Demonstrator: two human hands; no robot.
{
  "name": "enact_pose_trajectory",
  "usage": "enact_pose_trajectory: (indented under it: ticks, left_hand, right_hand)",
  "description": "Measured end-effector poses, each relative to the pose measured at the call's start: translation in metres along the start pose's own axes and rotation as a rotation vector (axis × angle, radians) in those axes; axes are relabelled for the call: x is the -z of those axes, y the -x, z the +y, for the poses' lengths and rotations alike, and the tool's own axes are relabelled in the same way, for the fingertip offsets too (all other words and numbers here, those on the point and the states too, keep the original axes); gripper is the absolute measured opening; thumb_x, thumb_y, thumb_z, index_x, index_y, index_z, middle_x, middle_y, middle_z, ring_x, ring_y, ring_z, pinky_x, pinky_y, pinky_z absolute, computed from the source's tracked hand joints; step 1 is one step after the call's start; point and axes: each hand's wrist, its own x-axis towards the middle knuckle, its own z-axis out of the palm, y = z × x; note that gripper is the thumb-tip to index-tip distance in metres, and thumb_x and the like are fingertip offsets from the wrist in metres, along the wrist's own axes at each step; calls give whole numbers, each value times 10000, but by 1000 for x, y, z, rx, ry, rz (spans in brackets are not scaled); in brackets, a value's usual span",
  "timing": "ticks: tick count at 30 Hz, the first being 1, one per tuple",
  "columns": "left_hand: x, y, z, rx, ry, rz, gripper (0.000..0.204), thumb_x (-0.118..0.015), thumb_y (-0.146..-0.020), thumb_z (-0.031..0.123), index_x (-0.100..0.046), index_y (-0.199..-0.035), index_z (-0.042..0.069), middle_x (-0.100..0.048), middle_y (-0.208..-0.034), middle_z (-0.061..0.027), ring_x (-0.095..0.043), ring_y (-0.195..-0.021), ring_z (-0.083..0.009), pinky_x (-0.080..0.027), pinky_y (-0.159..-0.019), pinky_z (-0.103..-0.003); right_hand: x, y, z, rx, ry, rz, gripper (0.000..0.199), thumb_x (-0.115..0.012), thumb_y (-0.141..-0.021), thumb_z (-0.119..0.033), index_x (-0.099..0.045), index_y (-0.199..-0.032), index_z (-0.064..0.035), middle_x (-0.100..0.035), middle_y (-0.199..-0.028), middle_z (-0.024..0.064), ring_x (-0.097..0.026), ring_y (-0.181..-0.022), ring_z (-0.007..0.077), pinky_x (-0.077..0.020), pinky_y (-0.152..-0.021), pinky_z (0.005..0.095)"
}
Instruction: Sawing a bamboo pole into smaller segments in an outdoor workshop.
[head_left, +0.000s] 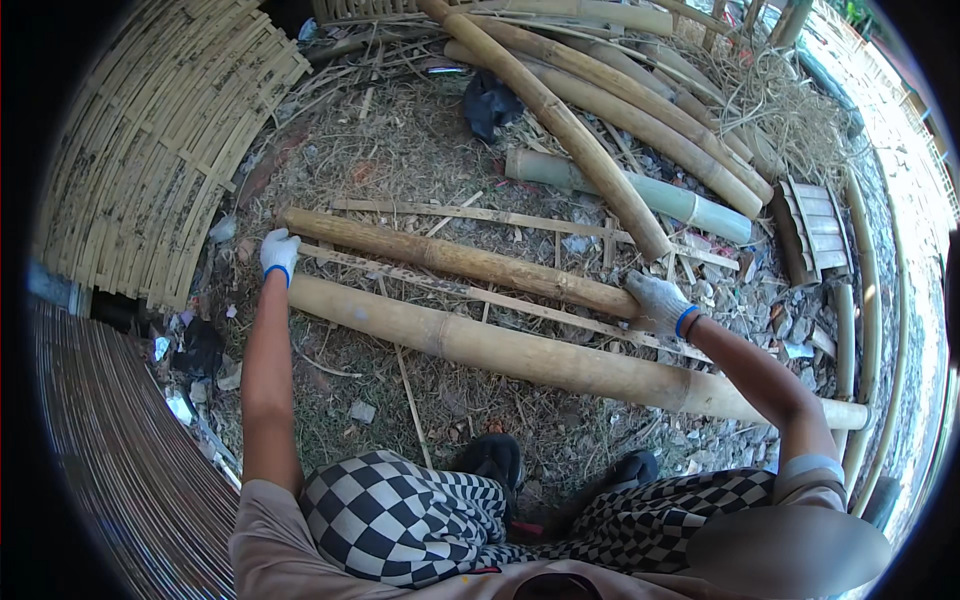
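No readable text, label, number or sign shows anywhere here.

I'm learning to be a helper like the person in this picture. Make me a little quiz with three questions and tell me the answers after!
1. True or false: the green pole has another pole lying across it.

2. Pick one. The trousers are:
A) striped
B) checked
C) spotted

3. Look and compare: which lies nearer the shoes, the brown pole between the left hand and the right hand, or the thick pale pole?

Key:
1. True.
2. B, checked.
3. The thick pale pole.
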Motion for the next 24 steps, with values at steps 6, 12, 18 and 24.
enact_pose_trajectory:
  ticks: [6,12,18,24]
  left_hand:
    - [22,50,-18,-280,-322,146,400,-800,-829,177,-713,-1177,1,-749,-1134,-180,-719,-1052,-311,-547,-972,-391]
    - [36,61,-15,-277,-241,212,345,-771,-861,154,-718,-1169,8,-749,-1131,-181,-719,-1050,-310,-545,-972,-392]
    - [28,60,-12,-297,-224,190,314,-759,-872,137,-721,-1153,4,-751,-1116,-183,-720,-1043,-308,-547,-962,-388]
    - [43,58,-22,-315,-147,191,287,-759,-874,108,-723,-1139,5,-755,-1093,-163,-725,-1014,-277,-557,-936,-372]
  right_hand:
    - [6,12,-20,-128,-146,139,466,-838,-697,-256,-644,-1085,-86,-716,-992,167,-710,-984,376,-554,-836,493]
    - [43,36,-34,-81,-134,284,408,-806,-709,-309,-684,-1040,-104,-728,-907,154,-722,-889,376,-560,-781,482]
    - [63,79,-19,-190,-130,399,471,-838,-700,-287,-697,-1114,-111,-732,-913,145,-721,-875,367,-568,-764,468]
    - [85,97,0,-321,-140,604,509,-844,-712,-307,-684,-1160,-125,-742,-975,146,-723,-947,359,-561,-833,467]
